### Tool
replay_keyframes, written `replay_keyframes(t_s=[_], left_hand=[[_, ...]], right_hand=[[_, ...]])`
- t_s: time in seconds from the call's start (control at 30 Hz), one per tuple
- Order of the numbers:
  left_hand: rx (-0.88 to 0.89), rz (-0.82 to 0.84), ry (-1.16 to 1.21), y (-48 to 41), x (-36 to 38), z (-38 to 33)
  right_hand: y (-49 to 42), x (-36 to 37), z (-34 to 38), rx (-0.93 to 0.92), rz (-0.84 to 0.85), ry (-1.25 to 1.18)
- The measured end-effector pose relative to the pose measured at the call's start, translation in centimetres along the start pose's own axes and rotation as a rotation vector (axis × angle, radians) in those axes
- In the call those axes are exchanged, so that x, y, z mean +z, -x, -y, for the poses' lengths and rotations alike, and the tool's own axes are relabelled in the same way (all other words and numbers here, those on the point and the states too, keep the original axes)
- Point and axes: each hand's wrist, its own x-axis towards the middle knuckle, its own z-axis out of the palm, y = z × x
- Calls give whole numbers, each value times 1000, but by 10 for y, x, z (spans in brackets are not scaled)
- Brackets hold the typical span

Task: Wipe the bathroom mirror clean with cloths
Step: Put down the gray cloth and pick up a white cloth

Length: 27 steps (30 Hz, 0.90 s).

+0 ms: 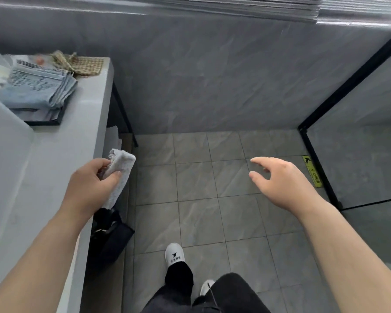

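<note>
My left hand (93, 184) grips a folded white cloth (120, 175) just off the front edge of the grey vanity counter (61, 168). The cloth hangs down past my fingers. My right hand (282, 179) is held out over the tiled floor with its fingers spread and nothing in it. A stack of folded blue-grey cloths (36, 89) lies on a dark tray at the back of the counter, with a checked beige cloth (81, 64) behind it. No mirror is in view.
A black bin (110, 236) stands under the counter edge below my left hand. A black-framed glass shower partition (321, 168) closes the right side. Grey tiled wall ahead, grey tiled floor (201, 188) below. My slippered feet (174, 256) are at the bottom.
</note>
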Motion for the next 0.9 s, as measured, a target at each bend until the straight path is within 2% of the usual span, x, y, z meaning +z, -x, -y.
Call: replay_keyframes(t_s=[0.3, 0.53, 0.7, 0.9], left_hand=[[-69, 15, 25, -74, 37, -31], [-127, -11, 2, -154, 73, -73], [-144, -106, -38, -213, 83, -102], [-204, -221, -2, -254, 82, -101]], right_hand=[[-92, -4, -1, -11, 123, 63], [-207, -32, -14, -82, 182, 122], [-294, -50, -1, -195, 238, 180], [-372, -43, 33, -356, 290, 201]])
